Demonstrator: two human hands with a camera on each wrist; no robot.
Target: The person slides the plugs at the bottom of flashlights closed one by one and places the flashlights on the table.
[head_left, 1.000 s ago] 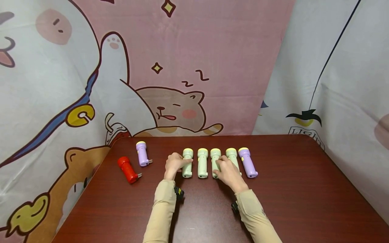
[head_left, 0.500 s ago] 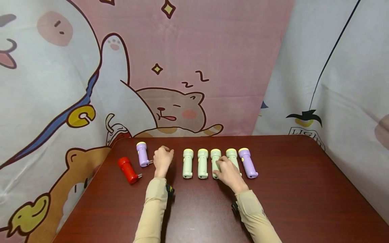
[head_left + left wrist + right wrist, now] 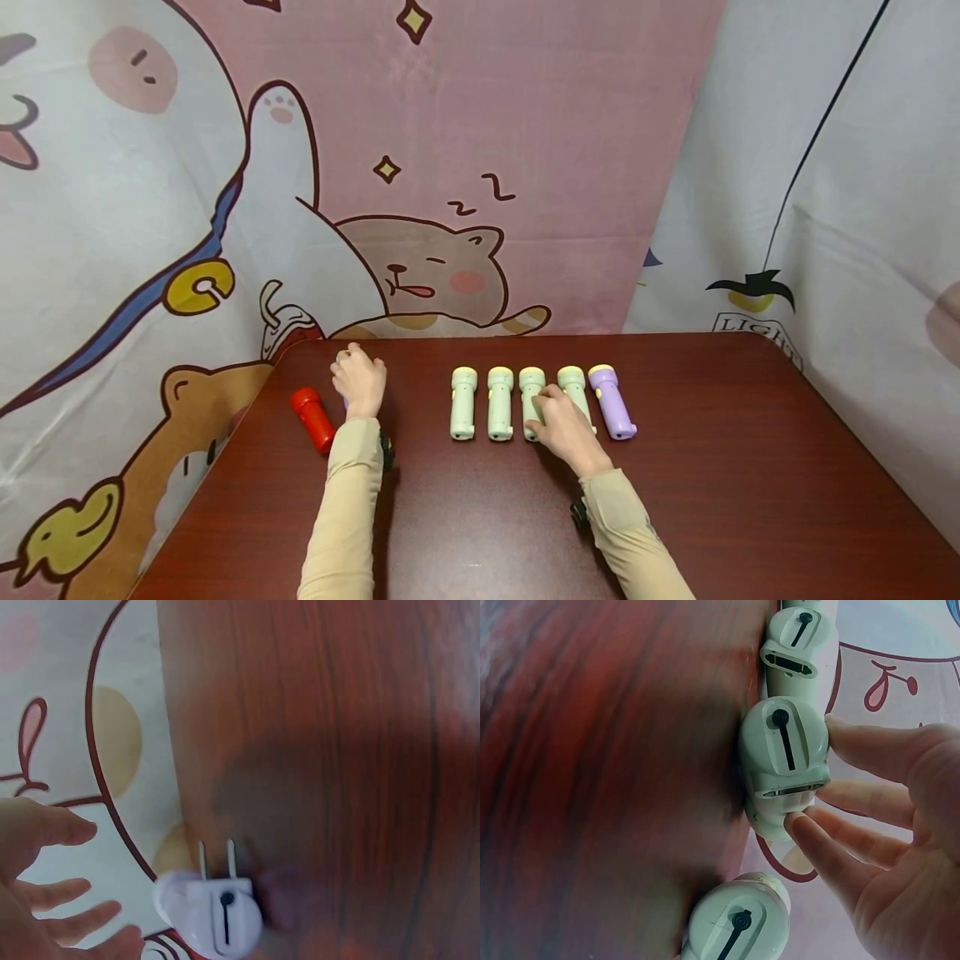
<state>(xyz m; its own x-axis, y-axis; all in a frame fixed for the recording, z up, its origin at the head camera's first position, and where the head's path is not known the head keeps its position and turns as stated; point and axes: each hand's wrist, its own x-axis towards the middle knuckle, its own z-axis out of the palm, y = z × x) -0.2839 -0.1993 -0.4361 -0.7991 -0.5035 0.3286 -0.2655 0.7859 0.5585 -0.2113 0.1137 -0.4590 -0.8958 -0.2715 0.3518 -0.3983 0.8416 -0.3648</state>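
Third green flashlight (image 3: 530, 394): lies on the table with its pale-yellow head toward the far edge and its tail near; third from the left in the row; a dark slot shows in its tail end from the right wrist.
Right hand (image 3: 564, 425): thumb on one side and fingers on the other, pinching the third green flashlight near its tail.
Left purple flashlight (image 3: 244, 926): far left part of the table, mostly under the hand from the head view; two metal prongs stand out of its tail end.
Left hand (image 3: 359, 383): over the left purple flashlight, thumb and fingers spread apart; whether they touch it, cannot tell.
Red flashlight (image 3: 312, 419): left and nearer than the left purple flashlight, lying at a slant, near end partly behind the sleeve.
Row, left side: first green flashlight (image 3: 463, 402) and second green flashlight (image 3: 500, 403), roughly parallel, apart.
Row, right side: fourth green flashlight (image 3: 573, 385), tilted, partly behind the right hand; right purple flashlight (image 3: 612, 402) just beyond it, tilted likewise.
Sleeves (image 3: 341, 517): beige, on both arms; a dark device (image 3: 578, 512) shows at the right wrist.
Table (image 3: 480, 517): dark reddish-brown wood grain.
Backdrop (image 3: 562, 125): pink and white cloth with cartoon animals, behind the far edge.
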